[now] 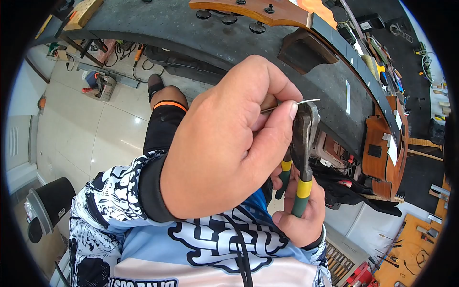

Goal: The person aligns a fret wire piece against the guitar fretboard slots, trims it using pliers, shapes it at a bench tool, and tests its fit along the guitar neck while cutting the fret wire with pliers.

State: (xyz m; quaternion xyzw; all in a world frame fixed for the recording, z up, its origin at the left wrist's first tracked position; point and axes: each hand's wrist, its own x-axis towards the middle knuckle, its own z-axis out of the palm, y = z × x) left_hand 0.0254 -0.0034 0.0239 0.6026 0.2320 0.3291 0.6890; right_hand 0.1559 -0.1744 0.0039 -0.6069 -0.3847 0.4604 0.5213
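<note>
Green-and-yellow handles on the pliers (302,146), metal head up. Right hand (306,222) closed round the handles, low right of centre; part of its grip is hidden behind the left hand (224,138). Left hand is big in frame, back of hand to camera, thumb and index pinched on a thin wire (311,101). Wire's bright end sticks out past the thumb tip, at the top of the pliers' head; another stretch shows under the curled index. Jaws right by the wire; can't tell if they bite it.

Wire and pliers are both held up in front of the dark bench (167,24). Guitar (272,14) lies on the bench, wooden headstock at top, black fretboard (352,62) curving down right to the brown body (377,165), with white tape (392,150) on it. Dark brown block (303,50) near the neck. Bin (55,198) at left, tiled floor (114,129) below the bench, wooden board (406,260) with tools lower right.
</note>
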